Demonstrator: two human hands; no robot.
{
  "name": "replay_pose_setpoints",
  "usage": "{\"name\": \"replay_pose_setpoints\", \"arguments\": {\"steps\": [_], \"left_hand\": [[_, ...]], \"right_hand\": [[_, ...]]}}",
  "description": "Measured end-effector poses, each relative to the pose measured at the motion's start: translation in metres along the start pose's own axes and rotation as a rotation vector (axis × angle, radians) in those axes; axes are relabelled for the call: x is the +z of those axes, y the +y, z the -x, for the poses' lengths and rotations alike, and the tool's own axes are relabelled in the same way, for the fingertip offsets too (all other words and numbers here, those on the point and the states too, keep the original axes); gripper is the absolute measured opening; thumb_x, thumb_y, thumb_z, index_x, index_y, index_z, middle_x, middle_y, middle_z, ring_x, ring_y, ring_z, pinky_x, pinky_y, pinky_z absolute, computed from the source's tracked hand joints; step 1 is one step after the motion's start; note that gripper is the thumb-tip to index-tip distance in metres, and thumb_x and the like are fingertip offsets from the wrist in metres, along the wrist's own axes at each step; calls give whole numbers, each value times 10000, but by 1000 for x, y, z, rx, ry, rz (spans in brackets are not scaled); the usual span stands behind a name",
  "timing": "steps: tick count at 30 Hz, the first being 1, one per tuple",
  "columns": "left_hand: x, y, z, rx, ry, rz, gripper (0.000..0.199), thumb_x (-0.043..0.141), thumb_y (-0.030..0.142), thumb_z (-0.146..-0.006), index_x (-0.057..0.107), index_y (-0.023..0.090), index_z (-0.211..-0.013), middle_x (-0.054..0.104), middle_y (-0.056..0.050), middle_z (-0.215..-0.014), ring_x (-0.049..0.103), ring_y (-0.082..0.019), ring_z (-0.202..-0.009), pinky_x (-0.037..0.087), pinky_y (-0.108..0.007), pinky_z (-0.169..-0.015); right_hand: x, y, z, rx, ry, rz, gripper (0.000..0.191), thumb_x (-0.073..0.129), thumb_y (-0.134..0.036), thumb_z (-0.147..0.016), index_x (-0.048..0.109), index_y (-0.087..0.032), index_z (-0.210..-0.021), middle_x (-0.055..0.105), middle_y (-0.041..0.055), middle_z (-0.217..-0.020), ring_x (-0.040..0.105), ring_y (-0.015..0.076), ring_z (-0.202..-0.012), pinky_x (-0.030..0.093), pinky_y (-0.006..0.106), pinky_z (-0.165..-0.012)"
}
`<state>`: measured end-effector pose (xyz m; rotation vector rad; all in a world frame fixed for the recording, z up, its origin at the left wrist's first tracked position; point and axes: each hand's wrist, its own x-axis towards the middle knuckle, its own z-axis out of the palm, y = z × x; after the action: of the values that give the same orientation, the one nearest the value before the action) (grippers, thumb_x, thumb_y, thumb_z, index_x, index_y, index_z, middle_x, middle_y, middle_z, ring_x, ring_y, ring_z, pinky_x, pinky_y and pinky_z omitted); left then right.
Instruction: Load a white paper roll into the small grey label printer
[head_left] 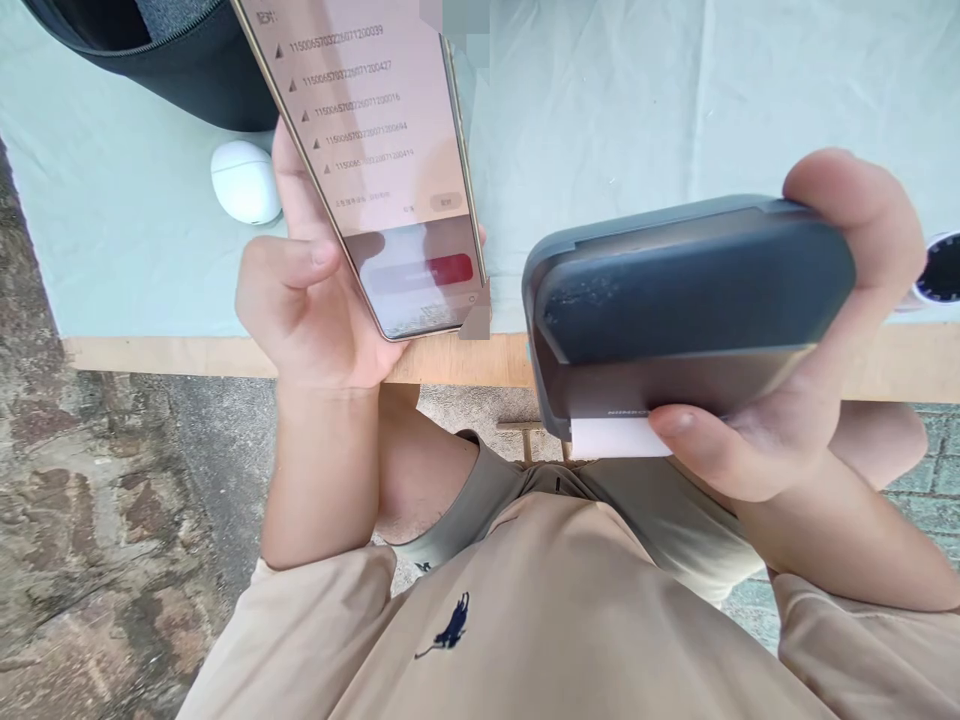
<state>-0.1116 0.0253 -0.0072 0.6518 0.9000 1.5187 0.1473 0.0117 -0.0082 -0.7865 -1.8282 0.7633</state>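
Note:
My left hand (pixel 307 300) is wrapped round a smartphone (pixel 382 150), its lit screen facing up with rows of numbers and a red button near the bottom. To the right, my right hand (pixel 810 400) holds a dark, rounded handheld device (pixel 690 290) by its right side, with the thumb on the lower edge. A strip of white paper (pixel 611 437) sticks out of the device's near edge, beside that thumb. The fingers beneath the phone are mostly hidden.
A pale cloth (pixel 600 100) covers the table, whose wooden front edge (pixel 172 355) shows. A white oval case (pixel 244 182) and a black zippered bag (pixel 202 70) lie at the left. A round dark-faced object (pixel 942 268) sits at the far right.

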Motion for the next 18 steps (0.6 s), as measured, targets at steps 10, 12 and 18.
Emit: {"name": "replay_pose_setpoints", "arguments": {"steps": [10, 12, 18], "left_hand": [[-7, 1, 4, -58, -102, -100, 875, 592, 422, -604, 474, 337, -1467, 605, -21, -1491, 36, -395, -1701, 208, -642, -1374], [-2, 4, 4, -97, -65, -106, 856, 637, 453, -671, 463, 344, -1502, 581, -15, -1545, 74, -420, -1695, 274, -657, -1354], [13, 1, 5, -117, 25, -71, 701, 529, 564, -953, 393, 327, -1599, 603, -22, -1560, 289, -345, -1665, 347, -590, -1351]], "right_hand": [[1, -3, 9, 63, 23, -29, 866, 727, -635, -788, 432, -497, -1590, 468, -85, -1477, 603, 255, -1248, 570, 489, -1137], [0, -5, 10, 75, 27, -12, 851, 730, -667, -785, 441, -524, -1573, 464, -104, -1489, 581, 264, -1291, 555, 472, -1175], [-1, -3, 9, 84, 56, 15, 856, 736, -715, -755, 469, -542, -1550, 503, -144, -1469, 581, 262, -1253, 581, 473, -1147]]}}
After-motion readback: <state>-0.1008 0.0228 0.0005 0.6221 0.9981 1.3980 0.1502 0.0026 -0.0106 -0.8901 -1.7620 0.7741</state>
